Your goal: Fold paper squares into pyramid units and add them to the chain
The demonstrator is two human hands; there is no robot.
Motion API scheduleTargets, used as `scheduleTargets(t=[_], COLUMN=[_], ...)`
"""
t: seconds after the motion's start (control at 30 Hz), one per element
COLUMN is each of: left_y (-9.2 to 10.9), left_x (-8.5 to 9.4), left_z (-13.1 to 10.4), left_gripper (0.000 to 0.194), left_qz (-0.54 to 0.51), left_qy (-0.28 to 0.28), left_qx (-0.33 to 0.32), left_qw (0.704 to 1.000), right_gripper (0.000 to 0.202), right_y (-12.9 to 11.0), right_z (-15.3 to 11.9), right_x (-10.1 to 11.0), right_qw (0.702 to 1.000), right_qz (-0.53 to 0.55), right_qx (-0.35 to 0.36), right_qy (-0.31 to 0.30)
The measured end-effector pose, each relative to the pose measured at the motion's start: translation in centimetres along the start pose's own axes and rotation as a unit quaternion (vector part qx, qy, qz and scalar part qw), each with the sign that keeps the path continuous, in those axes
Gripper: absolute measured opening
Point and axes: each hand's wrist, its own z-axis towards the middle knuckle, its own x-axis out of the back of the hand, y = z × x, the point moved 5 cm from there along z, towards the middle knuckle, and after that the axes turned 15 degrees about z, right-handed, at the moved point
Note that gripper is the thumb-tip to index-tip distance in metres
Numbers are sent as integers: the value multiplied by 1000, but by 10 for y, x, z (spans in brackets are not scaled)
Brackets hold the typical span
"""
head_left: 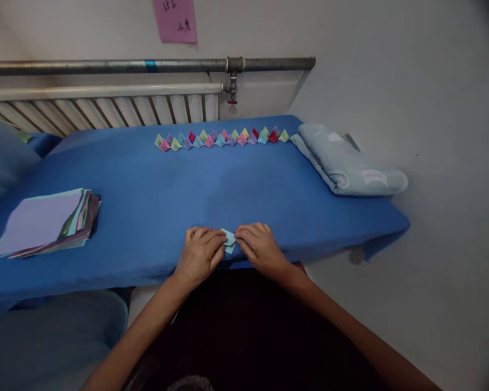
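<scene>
A small folded piece of light blue paper (230, 239) lies at the near edge of the blue-covered table (146, 190), between my two hands. My left hand (201, 251) has its fingers closed on the paper's left side. From the other side, the bent fingertips of my right hand (263, 250) pinch the paper's right edge. Part of the paper is hidden under the fingers. Beyond the hands, a row of folded paper pieces (220, 140) in several colours runs along the back of the table.
A stack of coloured paper sheets (44, 220), lavender on top, lies at the left. At the back right rests a folded pale blue blanket (350, 163) against the wall. Behind the table are a white radiator (101, 111), a metal pipe (106, 67) and a red-handled valve (232, 101).
</scene>
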Motion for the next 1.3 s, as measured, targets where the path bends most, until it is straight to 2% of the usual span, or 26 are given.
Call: scheduleTargets(t=[0.17,0.63,0.9,1.3], left_y=[0,-4,-7,-10], left_x=[-1,-5,-5,-10], left_z=[1,6,6,8], left_gripper=[19,14,27,19], left_qz=[-3,-32,-66,-65], left_qy=[-12,-43,-33,-21], left_qx=[28,116,162,209], left_qw=[1000,992,984,975], right_gripper=[13,14,10,11], right_y=[-3,1,0,0], right_z=[1,13,17,22], right_x=[1,-2,-1,-3], right_qw=[1000,998,997,995], right_qz=[8,16,20,6], right_qx=[1,-57,-68,-104], right_qy=[0,-16,-12,-4])
